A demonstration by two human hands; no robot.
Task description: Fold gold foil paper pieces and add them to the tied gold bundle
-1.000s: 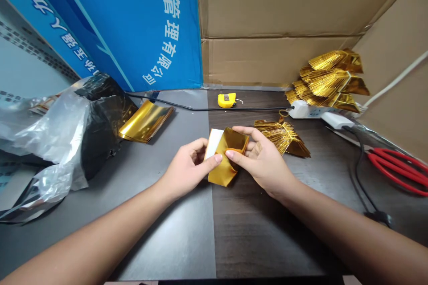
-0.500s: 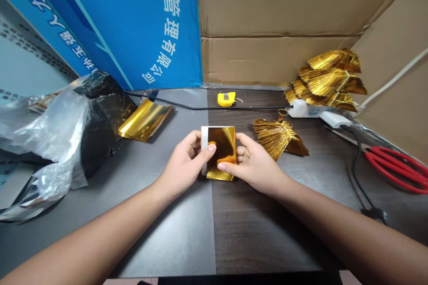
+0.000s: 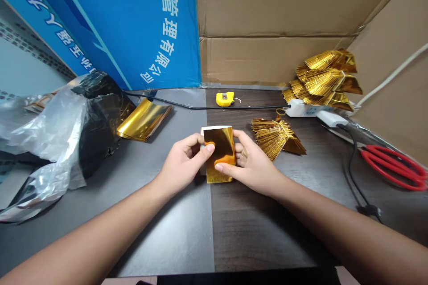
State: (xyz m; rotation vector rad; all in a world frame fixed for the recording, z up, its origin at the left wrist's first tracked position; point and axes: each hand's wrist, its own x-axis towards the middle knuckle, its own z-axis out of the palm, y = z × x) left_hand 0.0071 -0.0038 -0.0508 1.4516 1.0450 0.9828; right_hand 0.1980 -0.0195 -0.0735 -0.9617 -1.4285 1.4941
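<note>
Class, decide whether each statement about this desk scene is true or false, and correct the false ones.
1. The left hand and right hand both hold the shiny gold piece. True.
2. The tape measure is red. False: it is yellow.
3. The tape measure lies on the near side of the black cable. False: it lies on the far side.
4. Gold sheets lie beside the plastic bag. True.

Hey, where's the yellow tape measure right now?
In the head view, the yellow tape measure lies at the back of the table, just behind the black cable and in front of the cardboard panel.
</note>
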